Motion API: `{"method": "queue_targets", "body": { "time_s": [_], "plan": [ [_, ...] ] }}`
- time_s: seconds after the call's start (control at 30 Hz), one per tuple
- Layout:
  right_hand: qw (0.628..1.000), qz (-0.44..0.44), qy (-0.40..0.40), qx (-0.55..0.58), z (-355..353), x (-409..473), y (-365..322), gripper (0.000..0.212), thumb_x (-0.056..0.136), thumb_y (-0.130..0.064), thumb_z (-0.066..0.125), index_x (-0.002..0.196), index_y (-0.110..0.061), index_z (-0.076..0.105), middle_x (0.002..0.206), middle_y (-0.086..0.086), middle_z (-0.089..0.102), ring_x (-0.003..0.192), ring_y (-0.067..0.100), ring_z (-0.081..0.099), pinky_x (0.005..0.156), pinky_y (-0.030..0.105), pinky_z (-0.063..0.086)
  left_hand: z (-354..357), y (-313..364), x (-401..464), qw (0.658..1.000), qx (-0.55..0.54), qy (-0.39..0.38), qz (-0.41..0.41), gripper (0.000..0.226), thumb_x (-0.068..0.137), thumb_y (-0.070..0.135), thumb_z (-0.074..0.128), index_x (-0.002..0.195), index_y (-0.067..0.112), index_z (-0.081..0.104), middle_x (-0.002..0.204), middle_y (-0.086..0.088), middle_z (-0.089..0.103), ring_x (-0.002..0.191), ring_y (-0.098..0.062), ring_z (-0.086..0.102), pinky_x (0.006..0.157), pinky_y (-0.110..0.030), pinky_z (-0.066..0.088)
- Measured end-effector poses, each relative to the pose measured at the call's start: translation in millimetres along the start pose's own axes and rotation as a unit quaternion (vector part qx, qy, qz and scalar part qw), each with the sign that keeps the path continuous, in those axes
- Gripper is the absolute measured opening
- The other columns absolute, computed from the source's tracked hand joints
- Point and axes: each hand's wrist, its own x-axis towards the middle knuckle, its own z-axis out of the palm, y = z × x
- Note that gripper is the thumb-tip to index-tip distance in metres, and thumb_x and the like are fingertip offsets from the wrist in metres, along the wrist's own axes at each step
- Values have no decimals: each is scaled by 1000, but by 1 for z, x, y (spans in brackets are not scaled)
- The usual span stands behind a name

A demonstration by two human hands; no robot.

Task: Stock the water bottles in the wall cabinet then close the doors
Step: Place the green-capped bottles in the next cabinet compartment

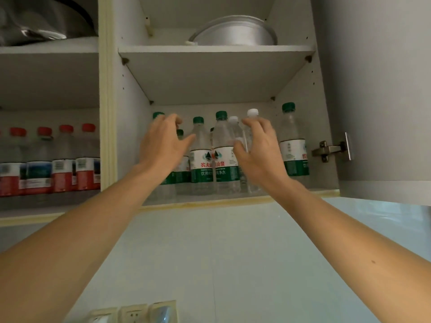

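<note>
Several green-capped water bottles (202,157) stand on the lower shelf (205,199) of the open wall cabinet, with two white-capped bottles (251,117) among them. My left hand (163,145) is raised in front of the left bottles, fingers spread and loosely bent, holding nothing. My right hand (258,150) hovers in front of the white-capped bottles, fingers spread, thumb near a bottle's body; no grip shows. One more green-capped bottle (292,145) stands apart at the right. The right cabinet door (377,89) is swung open.
The left compartment holds several red-capped bottles (63,159). A metal basin (235,31) sits upside down on the upper shelf; dark cookware (42,19) is at the upper left. A door hinge (331,149) juts out at the right. Wall sockets (133,313) sit on the tiled wall below.
</note>
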Motion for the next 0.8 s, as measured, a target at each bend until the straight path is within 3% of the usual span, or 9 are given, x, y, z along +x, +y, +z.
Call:
{"method": "queue_targets", "body": {
  "time_s": [0.1,0.2,0.3,0.37,0.5,0.6,0.67,0.8],
  "plan": [
    [998,-6,-49,42,25,8,-20,53,97,-23,62,147,-19,43,149,0,42,132,15,44,103,24,33,-9,-23,-1,997,71,-28,4,75,82,42,79,145,19,45,142,-9,42,130,-28,39,93,-36,41],
    [992,3,-110,66,52,13,-30,57,97,-24,64,148,-20,41,149,2,43,130,17,47,105,29,39,-8,-38,-8,986,126,-113,10,98,76,41,86,155,30,29,158,-9,19,141,-34,23,109,-49,35],
    [972,71,-194,109,72,24,-35,73,93,-24,69,155,-19,30,155,7,37,135,25,45,105,28,39,-2,-44,-7,978,90,-182,-43,118,72,42,89,159,40,8,165,-3,-12,149,-39,10,118,-56,29],
    [951,116,-251,136,83,31,-37,90,90,-26,73,159,-18,17,159,9,32,139,31,43,110,41,43,2,-49,0,975,57,-196,-89,128,69,44,90,158,44,-2,165,-1,-22,151,-40,13,118,-56,30],
    [927,173,-294,157,103,40,-39,107,87,-23,76,160,-19,-1,166,12,15,148,35,28,118,50,34,7,-59,11,971,71,-208,-94,132,68,36,92,157,46,-5,164,-4,-25,149,-41,24,116,-53,36],
    [908,245,-284,184,114,51,-40,101,96,-18,65,160,-19,-13,167,15,8,150,36,25,120,51,29,6,-64,19,963,112,-234,-79,133,66,39,93,157,46,-4,165,-6,-18,146,-40,29,113,-50,40],
    [903,274,-275,185,121,58,-40,92,100,-19,57,159,-15,-13,165,21,11,149,39,26,121,52,28,2,-65,27,954,149,-252,-66,135,63,43,94,157,45,-3,165,-7,-14,146,-39,29,112,-48,41],
    [917,259,-280,119,133,64,-37,96,91,-9,60,156,-6,-10,156,33,21,141,48,33,114,55,36,-4,-62,46,934,216,-282,-44,140,55,45,97,159,39,2,164,-12,-3,146,-39,27,114,-50,39]
  ]
}}
